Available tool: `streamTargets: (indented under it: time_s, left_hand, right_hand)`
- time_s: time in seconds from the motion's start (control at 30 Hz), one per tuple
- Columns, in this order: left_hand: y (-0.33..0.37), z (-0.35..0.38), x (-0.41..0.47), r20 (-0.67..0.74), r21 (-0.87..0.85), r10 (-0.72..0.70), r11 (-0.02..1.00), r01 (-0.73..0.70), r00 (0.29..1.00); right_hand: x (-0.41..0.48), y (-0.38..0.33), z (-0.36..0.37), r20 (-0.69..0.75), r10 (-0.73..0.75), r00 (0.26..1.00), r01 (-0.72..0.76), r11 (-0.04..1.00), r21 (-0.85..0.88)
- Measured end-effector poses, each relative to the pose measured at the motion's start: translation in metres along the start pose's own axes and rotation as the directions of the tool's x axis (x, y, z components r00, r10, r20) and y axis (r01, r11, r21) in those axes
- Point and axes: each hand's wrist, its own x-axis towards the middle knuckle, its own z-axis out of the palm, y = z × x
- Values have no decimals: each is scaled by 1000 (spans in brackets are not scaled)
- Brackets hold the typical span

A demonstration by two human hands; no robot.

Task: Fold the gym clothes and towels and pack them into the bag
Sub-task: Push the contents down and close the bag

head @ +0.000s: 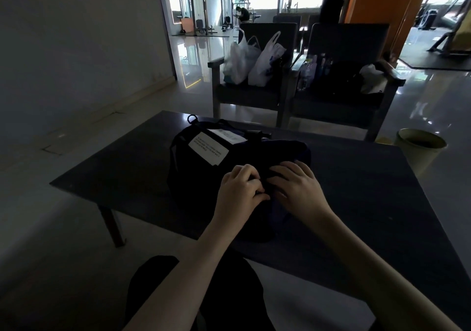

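At nine o'clock a plain wall runs back to a doorway, and pale glossy floor tiles stretch below it. A dark low table fills the middle of the view, one reddish leg showing under its left corner. On the table, just left of centre, sits a black bag with a small loop at its far end and a white label printed with text too small to read. A second pale strip lies just beyond the label.

The left hand rests on the near top of the bag, fingers curled in and thumb pressed against them, apparently pinching something small there; the dark fabric hides what it is. Just beside it, nearly touching, the right hand lies palm down with fingers loosely spread, pressing on dark cloth that bulges at the bag's right side. Whether that cloth is a garment or part of the bag, I cannot tell.

At twelve o'clock two dark armchairs stand side by side beyond the table. The left armchair holds two white plastic bags; the right armchair holds a dark backpack, bottles and crumpled white material. At two o'clock a pale green bin stands on the floor near the table's far right corner.
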Motion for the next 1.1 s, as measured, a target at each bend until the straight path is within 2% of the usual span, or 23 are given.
streamTargets:
  time_s: [0.27,0.47,0.53,0.7,0.93,1.1]
  left_hand:
    - [-13,6,-8,-70,36,-19,999,21,997]
    - [-11,16,-10,-42,62,-76,995,78,996]
    - [-13,21,-12,-41,58,-93,994,95,995]
    - [-21,27,-22,-33,75,-90,993,92,995]
    - [-20,26,-25,-32,76,-126,989,129,991]
    - [-12,30,-20,-27,54,-156,986,158,987]
  right_hand:
    - [12,1,10,36,150,988,-150,989,11]
    - [26,6,20,65,240,969,-241,970,20]
    - [26,4,21,34,219,975,-219,976,14]
    - [7,-9,31,52,-41,998,45,997,-59]
    - [14,-5,43,-59,-62,996,57,994,-90]
    - [21,-5,39,-43,-22,999,20,999,-37]
